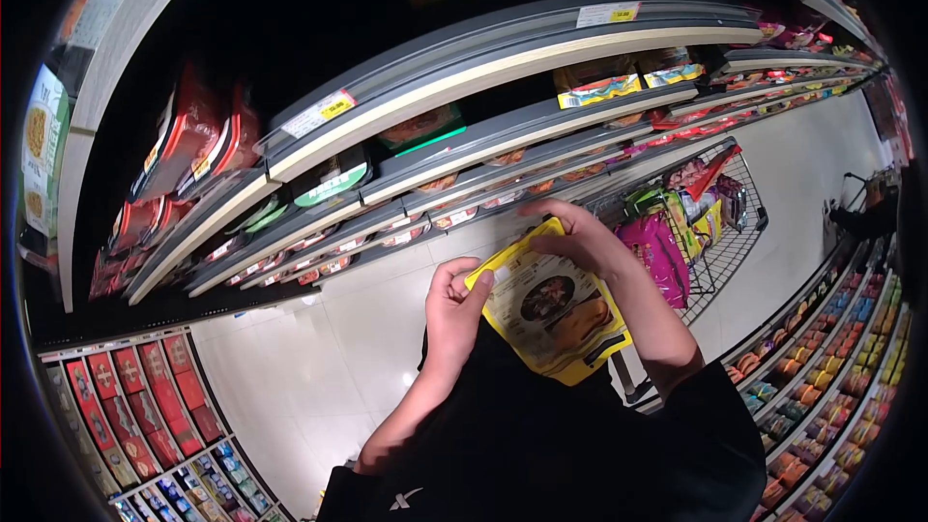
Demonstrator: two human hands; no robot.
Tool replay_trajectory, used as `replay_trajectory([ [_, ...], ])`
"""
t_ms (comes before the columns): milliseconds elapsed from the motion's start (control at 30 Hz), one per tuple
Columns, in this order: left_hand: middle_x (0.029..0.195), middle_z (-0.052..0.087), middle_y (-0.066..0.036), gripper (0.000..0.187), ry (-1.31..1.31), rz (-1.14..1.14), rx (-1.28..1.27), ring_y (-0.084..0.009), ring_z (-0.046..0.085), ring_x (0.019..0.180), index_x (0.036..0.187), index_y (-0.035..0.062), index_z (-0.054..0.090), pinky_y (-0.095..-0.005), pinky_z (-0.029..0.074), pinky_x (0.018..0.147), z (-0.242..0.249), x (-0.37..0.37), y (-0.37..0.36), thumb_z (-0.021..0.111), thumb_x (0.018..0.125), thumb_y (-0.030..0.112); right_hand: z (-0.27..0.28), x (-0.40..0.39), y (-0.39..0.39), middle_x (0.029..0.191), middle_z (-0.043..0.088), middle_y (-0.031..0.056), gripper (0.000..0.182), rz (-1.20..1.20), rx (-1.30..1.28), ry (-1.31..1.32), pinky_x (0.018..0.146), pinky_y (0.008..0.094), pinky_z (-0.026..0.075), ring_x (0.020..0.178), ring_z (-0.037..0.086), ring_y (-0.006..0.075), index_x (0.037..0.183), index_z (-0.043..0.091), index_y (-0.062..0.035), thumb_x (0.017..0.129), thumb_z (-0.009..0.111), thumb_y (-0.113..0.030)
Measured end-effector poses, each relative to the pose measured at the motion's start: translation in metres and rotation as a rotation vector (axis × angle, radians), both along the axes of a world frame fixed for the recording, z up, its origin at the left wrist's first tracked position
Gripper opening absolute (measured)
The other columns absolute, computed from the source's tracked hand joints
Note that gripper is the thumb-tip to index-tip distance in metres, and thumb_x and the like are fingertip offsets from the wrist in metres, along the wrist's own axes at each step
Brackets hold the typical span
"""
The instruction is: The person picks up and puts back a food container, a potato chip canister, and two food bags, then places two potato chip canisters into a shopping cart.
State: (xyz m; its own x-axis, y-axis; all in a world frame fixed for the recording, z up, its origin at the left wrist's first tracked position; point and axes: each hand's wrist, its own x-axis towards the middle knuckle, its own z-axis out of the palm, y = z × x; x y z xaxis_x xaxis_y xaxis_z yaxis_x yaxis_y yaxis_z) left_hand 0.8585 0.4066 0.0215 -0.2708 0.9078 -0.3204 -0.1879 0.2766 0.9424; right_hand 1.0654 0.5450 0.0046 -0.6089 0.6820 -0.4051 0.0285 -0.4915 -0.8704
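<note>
Both my hands hold a yellow food packet in front of my chest. Its face shows a picture of a dark bowl and printed text too small to read. My left hand pinches one corner, thumb on the printed face. At the far edge, my right hand grips the packet, with the thumb across its face and the fingers behind, partly hidden. Just beyond my right forearm stands a wire shopping cart with several packages in it, among them a magenta bag.
Store shelves with packaged food curve across the front, bearing price tags. Red boxes stack at lower left. Another shelf unit with small colourful packs stands at lower right. Farther right along the aisle is a dark figure.
</note>
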Motion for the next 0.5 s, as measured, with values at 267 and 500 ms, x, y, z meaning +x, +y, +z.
replay_trajectory([
  [267, 0.125, 0.072, -0.009, 0.040, -0.526, -0.125, -0.319, -0.0140, 0.072, 0.107, 0.146, 0.0000, 0.055, -0.0301, 0.061, 0.090, 0.008, -0.013, 0.015, 0.061, 0.111, 0.018, -0.016, -0.004, -0.006, 0.112, 0.076, 0.0043, 0.021, -0.019, 0.134, -0.157, 0.091, 0.0282, 0.055, 0.101, 0.067, 0.0098, 0.124, 0.074, -0.0084, 0.104, 0.069, -0.014],
  [500, 0.111, 0.077, -0.008, 0.029, -0.446, -0.165, -0.296, -0.0120, 0.072, 0.100, 0.130, -0.0029, 0.070, -0.0262, 0.058, 0.085, 0.002, -0.025, 0.026, 0.065, 0.109, 0.017, -0.028, -0.002, -0.015, 0.117, 0.075, 0.0037, 0.015, -0.119, 0.155, -0.118, 0.097, 0.0306, 0.052, 0.107, 0.065, 0.0114, 0.114, 0.073, -0.0066, 0.108, 0.066, -0.018],
])
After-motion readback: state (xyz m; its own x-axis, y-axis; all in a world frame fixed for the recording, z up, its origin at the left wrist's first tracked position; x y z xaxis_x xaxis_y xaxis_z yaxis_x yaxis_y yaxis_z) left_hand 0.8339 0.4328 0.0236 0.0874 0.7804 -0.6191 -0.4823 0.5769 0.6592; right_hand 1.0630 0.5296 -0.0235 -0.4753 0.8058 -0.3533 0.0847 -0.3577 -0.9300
